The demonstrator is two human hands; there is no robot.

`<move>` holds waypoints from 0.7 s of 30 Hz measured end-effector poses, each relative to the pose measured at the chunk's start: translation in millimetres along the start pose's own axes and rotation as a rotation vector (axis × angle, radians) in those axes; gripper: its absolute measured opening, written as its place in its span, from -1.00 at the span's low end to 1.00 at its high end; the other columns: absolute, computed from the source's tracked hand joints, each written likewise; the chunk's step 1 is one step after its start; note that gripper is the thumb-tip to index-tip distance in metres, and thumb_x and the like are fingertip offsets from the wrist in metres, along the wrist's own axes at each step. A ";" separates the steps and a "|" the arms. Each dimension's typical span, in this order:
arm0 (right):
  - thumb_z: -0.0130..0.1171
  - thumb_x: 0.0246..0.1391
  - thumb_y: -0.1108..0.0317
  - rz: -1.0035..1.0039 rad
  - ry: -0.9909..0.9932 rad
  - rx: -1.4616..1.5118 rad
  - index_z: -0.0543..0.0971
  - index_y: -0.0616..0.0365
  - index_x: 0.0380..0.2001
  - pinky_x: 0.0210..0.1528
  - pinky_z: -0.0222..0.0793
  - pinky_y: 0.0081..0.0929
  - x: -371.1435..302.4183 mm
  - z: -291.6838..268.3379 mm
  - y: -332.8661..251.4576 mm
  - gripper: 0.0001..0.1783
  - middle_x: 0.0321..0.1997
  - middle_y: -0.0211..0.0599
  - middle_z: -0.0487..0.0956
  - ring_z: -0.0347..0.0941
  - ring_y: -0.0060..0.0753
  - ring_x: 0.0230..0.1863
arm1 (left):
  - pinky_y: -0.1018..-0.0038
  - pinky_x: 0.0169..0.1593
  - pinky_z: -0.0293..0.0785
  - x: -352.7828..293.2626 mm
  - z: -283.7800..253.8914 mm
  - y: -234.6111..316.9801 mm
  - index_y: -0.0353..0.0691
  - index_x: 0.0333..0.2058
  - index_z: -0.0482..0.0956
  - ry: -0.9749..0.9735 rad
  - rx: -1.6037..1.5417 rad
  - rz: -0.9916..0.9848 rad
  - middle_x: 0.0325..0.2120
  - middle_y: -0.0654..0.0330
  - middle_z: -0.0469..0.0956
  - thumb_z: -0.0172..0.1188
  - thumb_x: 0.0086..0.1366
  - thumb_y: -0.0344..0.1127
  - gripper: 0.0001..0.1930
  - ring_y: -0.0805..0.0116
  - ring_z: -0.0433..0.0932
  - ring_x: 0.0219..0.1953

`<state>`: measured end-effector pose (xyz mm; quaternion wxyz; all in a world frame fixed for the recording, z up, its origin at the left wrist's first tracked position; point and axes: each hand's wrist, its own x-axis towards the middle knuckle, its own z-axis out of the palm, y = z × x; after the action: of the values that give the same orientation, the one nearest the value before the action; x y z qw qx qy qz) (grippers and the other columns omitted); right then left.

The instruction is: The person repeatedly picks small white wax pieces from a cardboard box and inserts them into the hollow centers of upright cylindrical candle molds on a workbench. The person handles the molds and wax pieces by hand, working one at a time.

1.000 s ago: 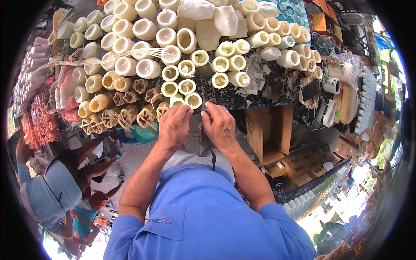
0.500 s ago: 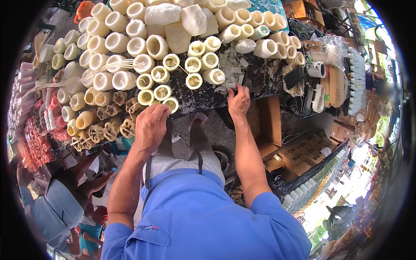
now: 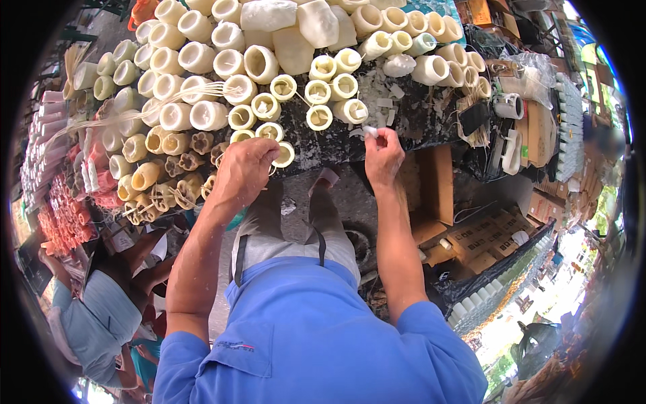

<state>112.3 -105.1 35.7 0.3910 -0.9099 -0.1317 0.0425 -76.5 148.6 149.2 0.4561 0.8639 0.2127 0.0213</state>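
A dark worktable (image 3: 417, 118) carries rows of cream and pale yellow wax candles. My left hand (image 3: 243, 168) is closed around a round hollow candle (image 3: 284, 155) at the table's near edge, beside another small candle (image 3: 269, 131). My right hand (image 3: 382, 153) is raised apart from it, with thumb and fingers pinched on a small white scrap of wax (image 3: 369, 132) just in front of the table edge. White wax crumbs (image 3: 390, 101) lie on the tabletop above that hand.
Brown flower-shaped candles (image 3: 192, 161) and pink and red ones (image 3: 64, 215) fill the left. A bundle of pale wicks (image 3: 121, 111) lies across the candles. A person in light blue (image 3: 94, 316) sits at lower left. Cardboard boxes (image 3: 484, 236) and a white mug (image 3: 508, 106) are at the right.
Both hands were together on one candle at the table edge. My right hand has moved off to the right and now pinches a white wax scrap; my left stays on the candle.
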 end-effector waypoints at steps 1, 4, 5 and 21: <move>0.48 0.16 0.40 0.021 -0.022 0.014 0.67 0.21 -0.21 -0.24 0.58 -0.25 -13.8 -7.6 -16.2 -0.80 -0.32 -0.20 0.71 0.65 -0.25 -0.37 | 0.21 -0.19 0.63 0.9 -0.2 -0.3 -0.37 -0.15 0.75 0.007 -0.012 -0.002 -0.40 -0.05 0.73 0.33 0.41 -0.45 -0.87 0.02 0.74 -0.35; 0.46 0.23 0.34 -0.104 -0.196 0.212 0.69 0.19 -0.16 -0.20 0.62 -0.29 -60.6 -15.6 -69.5 -0.80 -0.22 -0.19 0.72 0.67 -0.30 -0.28 | 0.34 -0.27 0.61 4.3 1.3 -1.0 -0.40 -0.12 0.76 -0.015 -0.092 -0.082 -0.50 0.01 0.70 0.34 0.44 -0.43 -0.85 0.25 0.71 -0.45; 0.48 0.21 0.35 -0.157 -0.278 0.241 0.69 0.18 -0.15 -0.11 0.61 -0.24 -71.8 -14.0 -84.6 -0.78 -0.16 -0.16 0.73 0.68 -0.20 -0.20 | 0.37 -0.28 0.60 5.7 1.3 -1.1 -0.40 -0.11 0.76 -0.027 -0.121 -0.119 -0.52 0.04 0.70 0.34 0.44 -0.43 -0.84 0.32 0.69 -0.47; 0.54 0.03 0.40 -0.453 -0.203 0.060 0.73 0.09 -0.08 0.06 0.41 -0.11 -99.7 48.5 -109.6 -0.66 -0.12 -0.24 0.69 0.59 -0.07 -0.08 | 0.27 -0.26 0.60 9.5 -0.6 1.1 -0.32 -0.14 0.79 -0.075 -0.152 -0.231 -0.48 -0.02 0.72 0.33 0.41 -0.36 -0.82 0.12 0.69 -0.44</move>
<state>-14.9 -26.1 78.9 0.4024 -0.8362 -0.3694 0.0488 -67.6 152.3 148.9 0.5274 0.7967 0.2913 -0.0475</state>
